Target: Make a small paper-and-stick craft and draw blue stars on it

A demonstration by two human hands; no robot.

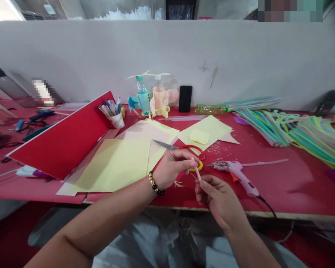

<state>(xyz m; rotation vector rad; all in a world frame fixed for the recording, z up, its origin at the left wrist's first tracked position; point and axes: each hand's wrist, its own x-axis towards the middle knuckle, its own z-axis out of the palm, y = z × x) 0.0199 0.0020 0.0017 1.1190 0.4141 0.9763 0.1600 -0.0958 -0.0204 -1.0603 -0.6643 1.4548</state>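
Observation:
My left hand (171,168), with a beaded bracelet at its wrist, pinches the upper end of a thin pale pink strip (198,174), which looks like paper or a small stick. The lower end sits between the thumb and fingers of my right hand (218,199). Both hands are raised over the table's front edge. Just behind them lie scissors (165,144) with red and yellow handles, partly hidden by my left hand. To the right of my right hand, a pink hot glue gun (238,176) rests on its side with a clear glue stick in its back.
Pale yellow paper sheets (117,158) cover the left middle of the red table (304,190). Behind stand a cup of pens (117,120), two decorated bottles (142,97) and a black phone (185,98). Colourful strips (315,137) are heaped at right; a red board (69,137) leans at left.

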